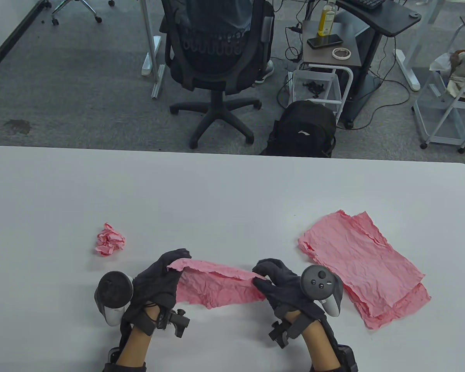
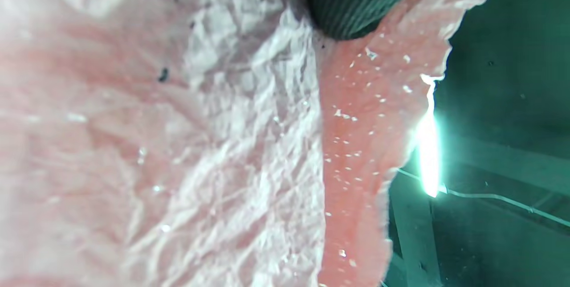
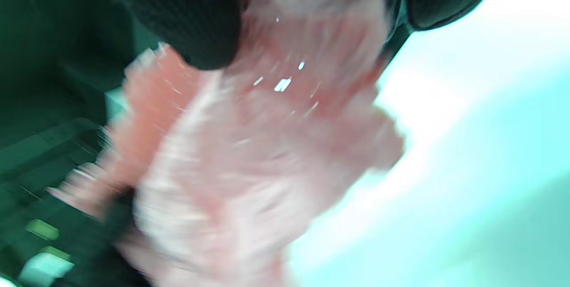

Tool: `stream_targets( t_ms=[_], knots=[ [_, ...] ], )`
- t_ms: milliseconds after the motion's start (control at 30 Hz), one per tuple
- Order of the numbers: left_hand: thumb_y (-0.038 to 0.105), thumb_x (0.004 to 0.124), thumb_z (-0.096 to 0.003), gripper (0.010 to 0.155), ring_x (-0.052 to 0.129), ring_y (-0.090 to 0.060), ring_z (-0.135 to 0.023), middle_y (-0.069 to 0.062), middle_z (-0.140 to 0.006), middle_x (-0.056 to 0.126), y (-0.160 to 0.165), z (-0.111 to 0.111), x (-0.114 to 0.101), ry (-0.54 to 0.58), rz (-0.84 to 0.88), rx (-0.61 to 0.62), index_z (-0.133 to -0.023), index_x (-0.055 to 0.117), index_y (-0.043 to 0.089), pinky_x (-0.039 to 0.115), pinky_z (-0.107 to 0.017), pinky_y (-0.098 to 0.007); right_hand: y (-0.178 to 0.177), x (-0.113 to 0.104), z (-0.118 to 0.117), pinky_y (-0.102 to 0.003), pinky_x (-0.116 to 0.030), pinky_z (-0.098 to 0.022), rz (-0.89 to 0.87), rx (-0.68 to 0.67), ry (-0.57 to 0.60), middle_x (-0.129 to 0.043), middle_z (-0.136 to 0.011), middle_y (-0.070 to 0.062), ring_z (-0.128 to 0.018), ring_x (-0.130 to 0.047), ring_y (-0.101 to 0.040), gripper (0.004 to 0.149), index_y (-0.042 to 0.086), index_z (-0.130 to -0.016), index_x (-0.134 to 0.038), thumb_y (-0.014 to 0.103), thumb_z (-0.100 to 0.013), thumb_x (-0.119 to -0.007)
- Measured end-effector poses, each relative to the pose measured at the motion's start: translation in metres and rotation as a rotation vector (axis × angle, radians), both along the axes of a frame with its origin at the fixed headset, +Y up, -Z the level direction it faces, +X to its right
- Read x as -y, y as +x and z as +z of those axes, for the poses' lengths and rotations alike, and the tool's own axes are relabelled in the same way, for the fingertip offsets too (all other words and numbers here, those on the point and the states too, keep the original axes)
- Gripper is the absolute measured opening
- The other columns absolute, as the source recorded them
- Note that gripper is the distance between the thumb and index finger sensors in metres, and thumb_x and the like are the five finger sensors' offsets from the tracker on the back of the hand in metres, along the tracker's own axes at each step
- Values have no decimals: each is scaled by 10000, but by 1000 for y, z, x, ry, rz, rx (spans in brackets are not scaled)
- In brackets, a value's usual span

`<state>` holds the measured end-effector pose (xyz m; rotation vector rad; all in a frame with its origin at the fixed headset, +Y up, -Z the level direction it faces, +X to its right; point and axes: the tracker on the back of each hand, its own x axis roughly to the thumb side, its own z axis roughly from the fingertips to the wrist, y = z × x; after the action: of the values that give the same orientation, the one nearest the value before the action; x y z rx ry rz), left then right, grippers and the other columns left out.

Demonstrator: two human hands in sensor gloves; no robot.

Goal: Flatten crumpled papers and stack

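Both hands hold one wrinkled pink paper sheet (image 1: 217, 286) stretched between them, just above the white table (image 1: 224, 186) near its front edge. My left hand (image 1: 166, 271) grips the sheet's left end, my right hand (image 1: 269, 277) grips its right end. The sheet fills the left wrist view (image 2: 200, 144), with a gloved fingertip (image 2: 352, 2) on it, and shows blurred in the right wrist view (image 3: 249, 144). A stack of flattened pink sheets (image 1: 362, 265) lies to the right. A crumpled pink paper ball (image 1: 109, 240) lies to the left.
Beyond the table's far edge stand a black office chair (image 1: 217, 58), a black backpack (image 1: 304, 130) and a small side table (image 1: 329, 42) with a bottle and phone.
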<state>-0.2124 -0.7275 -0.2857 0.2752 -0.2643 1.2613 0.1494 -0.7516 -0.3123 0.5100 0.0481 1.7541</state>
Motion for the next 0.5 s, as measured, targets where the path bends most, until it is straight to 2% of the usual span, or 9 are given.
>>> stream_targets(
  t_ms=[33, 67, 133, 200, 300, 400, 467, 500],
  knots=[
    [428, 769, -540, 455, 1059, -245, -497, -8, -679, 990, -1, -1, 1, -5, 8, 4, -895, 849, 156, 794, -564, -506, 0, 1, -1, -659, -607, -598, -165, -37, -38, -702, -997, -195, -908, -672, -522, 445, 122, -912, -626, 250, -511, -772],
    [428, 770, -540, 455, 1058, -246, -497, -11, -679, 990, -2, -2, 3, -16, 13, 4, -896, 850, 155, 793, -564, -507, 0, 2, -1, -660, -634, -575, -332, -62, -87, -799, -914, -207, -830, -776, -519, 428, 87, -894, -662, 187, -496, -784],
    [433, 763, -544, 455, 1058, -243, -502, -8, -683, 988, -3, -4, 5, -28, 7, 8, -898, 847, 160, 793, -567, -504, -4, 2, -2, -604, -748, -488, -416, -161, -146, -896, -786, -185, -658, -935, -448, 413, 96, -897, -676, 153, -497, -766],
    [431, 763, -543, 456, 1056, -246, -500, -10, -680, 988, -5, -3, 5, -23, 22, -3, -898, 847, 157, 791, -566, -506, -6, 4, -2, -540, -808, -425, -389, -205, -150, -926, -732, -135, -553, -999, -351, 414, 194, -916, -696, 200, -507, -757],
    [431, 760, -544, 456, 1056, -244, -500, -7, -681, 986, -9, -3, 4, -20, 37, -22, -898, 845, 158, 792, -566, -505, -7, 9, -2, -504, -823, -363, -396, -275, -243, -948, -617, -69, -430, -1010, -273, 465, 187, -969, -689, 297, -529, -791],
    [432, 759, -544, 457, 1054, -244, -503, -8, -684, 984, -11, -3, 6, -27, 69, -18, -900, 842, 158, 789, -569, -506, -4, 13, -3, -515, -806, -342, -200, -271, -298, -937, -513, -46, -332, -976, -246, 566, 134, -972, -705, 365, -482, -871],
    [431, 762, -544, 457, 1053, -247, -505, -12, -684, 984, -10, -3, 6, -23, 72, -2, -900, 843, 157, 788, -569, -507, -2, 14, -1, -534, -790, -354, -45, -237, -324, -930, -496, -57, -330, -962, -259, 532, 128, -932, -773, 362, -469, -893],
    [433, 760, -544, 457, 1053, -245, -505, -9, -685, 984, -9, -4, 6, -26, 59, 0, -901, 842, 160, 789, -570, -505, -1, 13, -1, -552, -773, -380, 25, -186, -296, -920, -519, -64, -368, -954, -281, 470, 134, -876, -842, 354, -465, -894]
  ],
)
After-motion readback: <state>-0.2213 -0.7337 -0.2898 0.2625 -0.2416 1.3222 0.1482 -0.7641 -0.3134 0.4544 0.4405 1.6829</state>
